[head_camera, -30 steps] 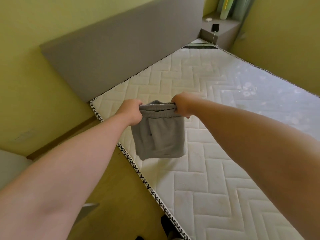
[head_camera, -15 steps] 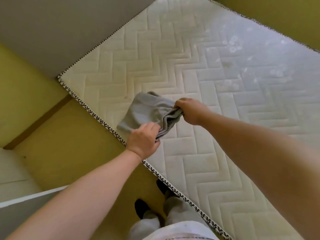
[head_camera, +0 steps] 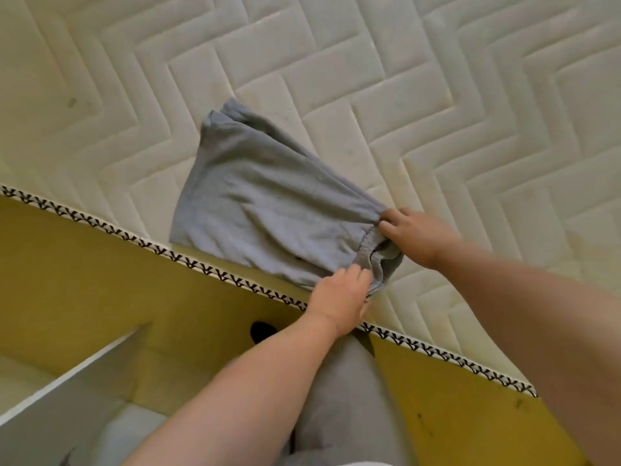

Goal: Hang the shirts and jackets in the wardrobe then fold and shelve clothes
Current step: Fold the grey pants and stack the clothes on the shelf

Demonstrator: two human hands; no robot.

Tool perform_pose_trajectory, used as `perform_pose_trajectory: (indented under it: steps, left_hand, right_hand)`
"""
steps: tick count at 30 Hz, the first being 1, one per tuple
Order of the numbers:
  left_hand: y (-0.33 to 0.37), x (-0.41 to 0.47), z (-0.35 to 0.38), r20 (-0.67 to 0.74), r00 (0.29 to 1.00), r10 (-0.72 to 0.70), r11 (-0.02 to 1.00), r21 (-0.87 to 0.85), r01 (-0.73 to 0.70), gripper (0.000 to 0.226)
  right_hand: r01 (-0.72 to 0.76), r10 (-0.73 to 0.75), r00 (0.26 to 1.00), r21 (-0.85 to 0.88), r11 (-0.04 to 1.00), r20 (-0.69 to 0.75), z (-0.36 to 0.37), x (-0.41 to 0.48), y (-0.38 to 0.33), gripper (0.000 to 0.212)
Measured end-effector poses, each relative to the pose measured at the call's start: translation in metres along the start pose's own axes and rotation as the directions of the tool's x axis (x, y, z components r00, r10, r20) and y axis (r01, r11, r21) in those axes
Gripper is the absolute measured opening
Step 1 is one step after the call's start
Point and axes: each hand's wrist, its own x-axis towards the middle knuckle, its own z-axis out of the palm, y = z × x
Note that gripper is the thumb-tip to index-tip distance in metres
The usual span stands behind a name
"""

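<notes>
Both hands pinch the waistband: your left hand (head_camera: 339,294) and right hand (head_camera: 416,233), fingers (head_camera: 389,217) curled into it. Soft grey cotton shorts (head_camera: 268,203) lie spread at the white quilted mattress (head_camera: 437,95) edge. Step: folding; next, probably double them over squarely.

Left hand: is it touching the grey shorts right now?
Touching. The head view shows the left hand with its fingers curled over the waistband of the grey shorts, no gap between them; the right hand grips the same waistband.
</notes>
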Motion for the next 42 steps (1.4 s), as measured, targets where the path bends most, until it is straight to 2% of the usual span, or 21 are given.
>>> perform_pose_trajectory:
  steps: [2, 4, 7, 10, 13, 15, 18, 21, 24, 27, 29, 31, 35, 40, 42]
  left_hand:
    - [-0.007, 0.015, 0.0, 0.015, 0.999, 0.04, 0.999, -0.03, -0.04, 0.041]
    - [-0.033, 0.028, -0.017, -0.049, 0.999, 0.022, 1.0, -0.004, -0.023, 0.037]
    - [-0.1, 0.054, -0.065, -0.133, 0.981, -0.142, 0.988, 0.045, 0.149, 0.029]
    - [-0.173, 0.082, -0.129, -0.227, 0.936, -0.267, 0.941, 0.15, 0.305, 0.041]
    - [-0.229, 0.106, -0.176, -0.234, 0.925, -0.3, 0.891, 0.277, 0.359, 0.046]
    - [-0.253, 0.117, -0.192, -0.171, 0.941, -0.291, 0.861, 0.383, 0.335, 0.044]
    - [-0.276, 0.126, -0.202, -0.118, 0.962, -0.245, 0.834, 0.48, 0.271, 0.038]
    - [-0.292, 0.131, -0.213, -0.065, 0.971, -0.232, 0.863, 0.447, 0.236, 0.03]
    - [-0.309, 0.133, -0.22, -0.013, 0.981, -0.195, 0.887, 0.424, 0.182, 0.024]
    - [-0.325, 0.135, -0.224, -0.056, 0.986, -0.16, 0.951, 0.259, 0.169, 0.02]
    - [-0.331, 0.135, -0.226, -0.072, 0.987, -0.144, 0.979, 0.134, 0.153, 0.016]
    - [-0.334, 0.134, -0.225, -0.061, 0.989, -0.134, 0.989, 0.049, 0.137, 0.01]
    - [-0.334, 0.136, -0.228, -0.086, 0.992, -0.093, 0.995, -0.033, 0.09, 0.007]
    - [-0.332, 0.151, -0.228, -0.179, 0.979, -0.099, 0.99, -0.117, 0.079, 0.007]
    - [-0.332, 0.158, -0.223, -0.186, 0.976, -0.115, 0.992, -0.081, 0.101, 0.009]
  right_hand:
    - [-0.005, 0.005, 1.0, 0.0, 1.0, 0.021, 0.02, 0.001, 0.005, 0.03]
    - [-0.052, 0.051, 0.998, 0.015, 0.999, 0.039, 0.029, 0.007, 0.003, 0.033]
    - [-0.176, 0.177, 0.983, 0.026, 0.984, -0.05, 0.016, 0.028, -0.013, 0.027]
    - [-0.316, 0.373, 0.911, 0.281, 0.906, -0.178, -0.016, 0.068, -0.033, 0.026]
    - [-0.299, 0.492, 0.832, 0.538, 0.788, -0.259, -0.052, 0.12, -0.049, 0.028]
    - [-0.269, 0.52, 0.806, 0.607, 0.748, -0.284, -0.069, 0.152, -0.058, 0.028]
    - [-0.298, 0.558, 0.788, 0.632, 0.715, -0.26, -0.078, 0.189, -0.069, 0.027]
    - [-0.37, 0.622, 0.762, 0.665, 0.648, -0.182, -0.074, 0.207, -0.074, 0.029]
    - [-0.376, 0.686, 0.692, 0.7, 0.608, -0.224, -0.071, 0.212, -0.079, 0.025]
    - [-0.36, 0.689, 0.659, 0.679, 0.641, -0.302, -0.069, 0.214, -0.085, 0.021]
    - [-0.368, 0.678, 0.672, 0.661, 0.654, -0.297, -0.068, 0.215, -0.089, 0.021]
    - [-0.408, 0.704, 0.654, 0.655, 0.636, -0.277, -0.066, 0.214, -0.092, 0.022]
    - [-0.467, 0.738, 0.637, 0.65, 0.599, -0.222, -0.061, 0.21, -0.093, 0.023]
    - [-0.481, 0.827, 0.509, 0.719, 0.502, -0.238, -0.061, 0.209, -0.086, 0.02]
    - [-0.508, 0.836, 0.504, 0.709, 0.49, -0.216, -0.06, 0.213, -0.084, 0.022]
